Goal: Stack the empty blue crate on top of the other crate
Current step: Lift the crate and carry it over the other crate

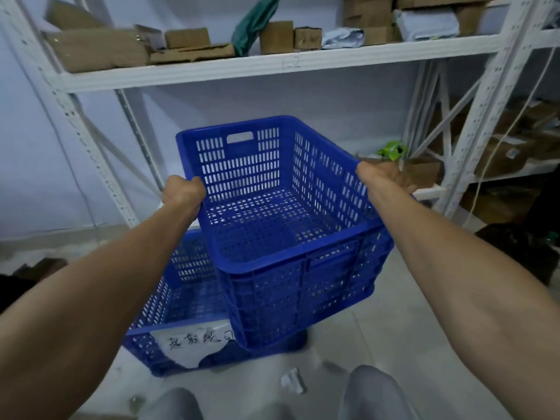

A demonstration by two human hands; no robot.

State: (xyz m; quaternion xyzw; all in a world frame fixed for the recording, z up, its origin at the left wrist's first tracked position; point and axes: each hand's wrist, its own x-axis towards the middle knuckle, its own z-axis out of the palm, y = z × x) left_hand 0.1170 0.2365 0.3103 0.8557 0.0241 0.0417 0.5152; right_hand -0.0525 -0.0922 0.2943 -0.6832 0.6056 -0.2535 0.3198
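Shelving point(272, 68) behind, upper frame. Left hand point(183, 192) and right hand point(385, 177) clench the rims of the empty crate point(281, 225), centre, above lower crate point(181, 298) bearing a paper label point(197, 344).

Two blue crates: the empty blue crate point(272, 225) held up and the other crate point(181, 301) on the floor, which carries one white paper label point(197, 344). Two hands, the left hand point(183, 192) and the right hand point(385, 177). One crumpled scrap of white paper point(293, 381) on the floor. One green bag point(253, 24) on the upper shelf point(272, 66), among several cardboard boxes too jumbled to count.
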